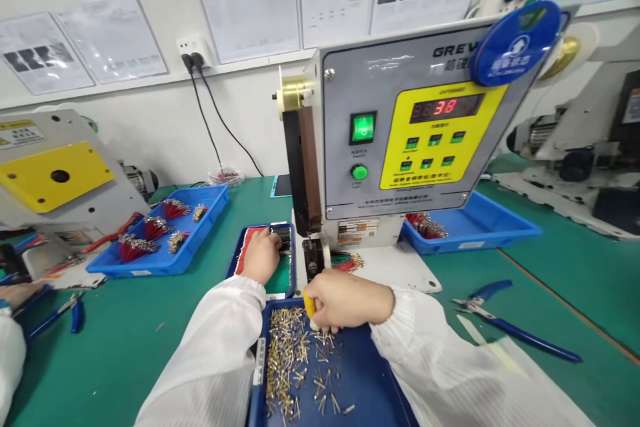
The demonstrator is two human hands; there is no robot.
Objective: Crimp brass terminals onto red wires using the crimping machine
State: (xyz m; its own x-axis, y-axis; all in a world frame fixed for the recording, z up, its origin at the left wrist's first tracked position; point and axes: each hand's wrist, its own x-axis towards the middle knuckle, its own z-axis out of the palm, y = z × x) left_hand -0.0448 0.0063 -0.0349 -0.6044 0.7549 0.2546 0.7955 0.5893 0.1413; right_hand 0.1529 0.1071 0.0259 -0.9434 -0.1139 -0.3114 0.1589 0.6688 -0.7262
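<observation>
My left hand (261,255) reaches into a small blue tray (231,268) of sorted wires. Its curled fingertips touch the black wires (283,240); red wires (245,247) and green wires (283,280) lie around it. My right hand (347,300) is closed just in front of the machine's crimping head (313,259), with a yellow cover (309,305) on one finger. Whatever its fingertips hold is hidden. Below it sits a dark blue tray (370,380) with many loose gold-coloured metal pins (285,353).
The grey crimping machine (365,213) shows a red 38. Behind its head lie finished wires (350,262). Blue trays with wire bundles stand left (165,267) and right (480,240). Blue-handled pliers (525,333) lie at right. A co-worker's sleeve (10,360) enters at far left.
</observation>
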